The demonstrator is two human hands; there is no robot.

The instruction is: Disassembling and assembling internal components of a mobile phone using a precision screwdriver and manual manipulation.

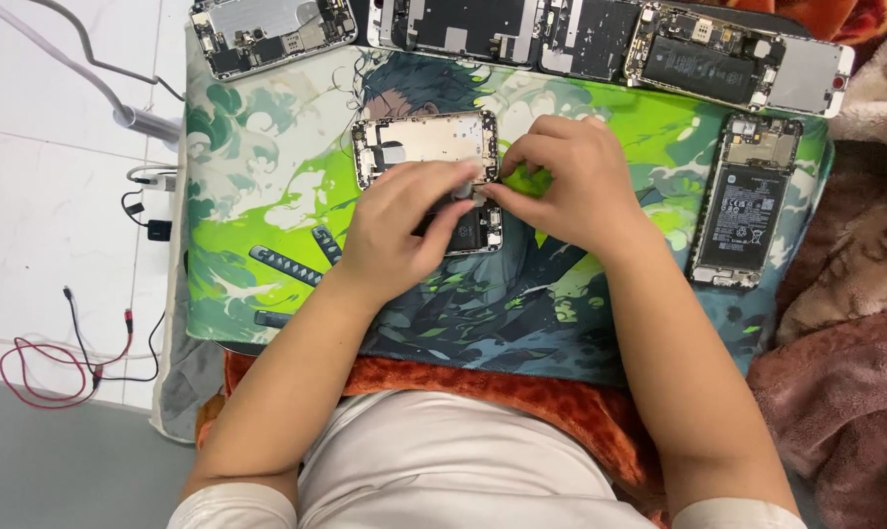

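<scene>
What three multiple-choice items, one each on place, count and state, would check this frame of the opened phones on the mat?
1. Where does the opened phone that both hands work on lie?
A. mid-mat
B. on the white floor
C. on the orange blanket

2. How many opened phones lie alone at the mat's right edge, below the top row?
A. none
B. one
C. three

3. What is the state of the right-edge phone?
A. back cover on
B. back off, battery showing
C. screen lit

Answers:
1 A: the left hand and right hand meet over it on the green illustrated mat.
2 B: a single phone lies there; the others line the top edge.
3 B: its dark battery and circuit board are exposed.
</scene>
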